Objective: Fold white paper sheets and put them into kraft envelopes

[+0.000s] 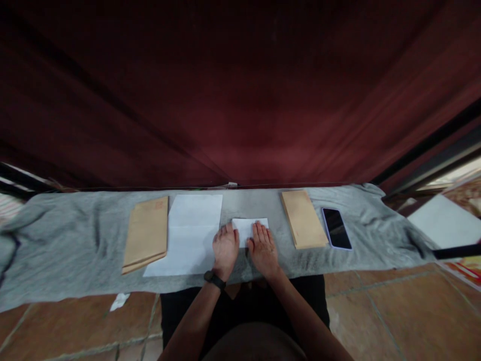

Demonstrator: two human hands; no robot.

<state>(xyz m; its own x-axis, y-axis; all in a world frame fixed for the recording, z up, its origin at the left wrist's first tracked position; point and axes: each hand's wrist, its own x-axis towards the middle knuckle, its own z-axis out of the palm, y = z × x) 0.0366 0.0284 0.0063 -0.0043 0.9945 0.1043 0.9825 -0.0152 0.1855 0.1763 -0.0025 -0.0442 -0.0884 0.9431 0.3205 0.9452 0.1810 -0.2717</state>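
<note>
While the left hand (226, 246) braces it and the right hand (265, 249) presses, a small white paper (244, 227) lies flat

From my remote seat I view both hands over grey cloth (90, 250). Right: fingers extended, gripping nothing, laid across the paper's right part. Left: fingers loosely bent at its left edge; I cannot tell whether they pinch it. Just left of the grip lies a large white sheet (191, 245), creased across; beyond it, brown envelopes (148, 233). Right of the grip: a second brown stack (305, 220), then a phone (336, 229). I judge the step to be flattening a fold; the next move calls for even pressure, without dragging the paper sideways.
</note>
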